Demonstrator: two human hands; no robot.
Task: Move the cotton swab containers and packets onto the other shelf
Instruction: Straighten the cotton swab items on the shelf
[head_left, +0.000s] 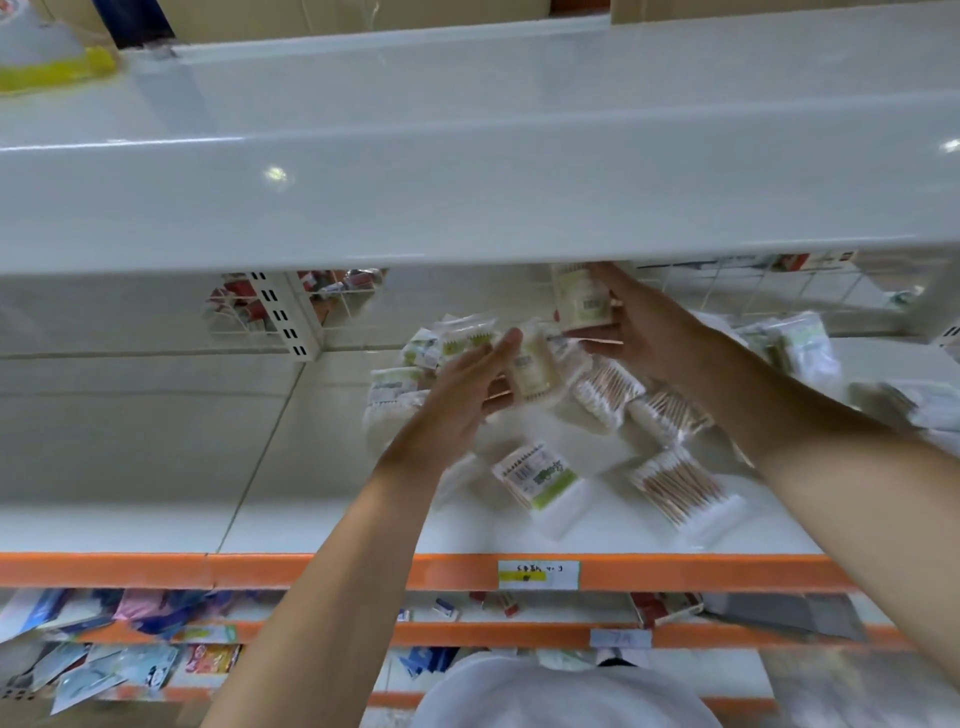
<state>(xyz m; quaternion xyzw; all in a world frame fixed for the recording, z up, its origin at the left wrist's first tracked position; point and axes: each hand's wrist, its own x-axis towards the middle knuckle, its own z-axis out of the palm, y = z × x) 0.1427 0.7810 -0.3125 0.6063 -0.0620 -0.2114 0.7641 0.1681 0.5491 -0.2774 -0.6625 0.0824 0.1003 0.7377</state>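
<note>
1. Overhead, a wide white upper shelf (467, 171) spans the whole view, its surface bare and glossy apart from a yellow-and-white item (41, 62) at the far left corner
2. Below it the middle shelf (156, 441), white with an orange front edge (260, 569) and a small price label (538, 574), carries the scattered cotton swab goods
3. Lower shelves (130, 649) hold mixed packets, too blurred to name
4. The right hand (649, 338) reaches under the upper shelf, its grip curled round a round cotton swab container (579, 296) with a green-and-white label, held upright just below the shelf edge
5. The left hand (467, 395) has its grip wrapped about a smaller cotton swab container (530, 366), fingers along its left side and thumb beneath, raised above the pile
6. Flat cotton swab packets lie loose on the middle shelf: a green-labelled packet (540, 480) near the front, a clear packet of wooden-stick swabs (680, 491) just right of it, and more packets (613, 387) further back under the hands
</note>
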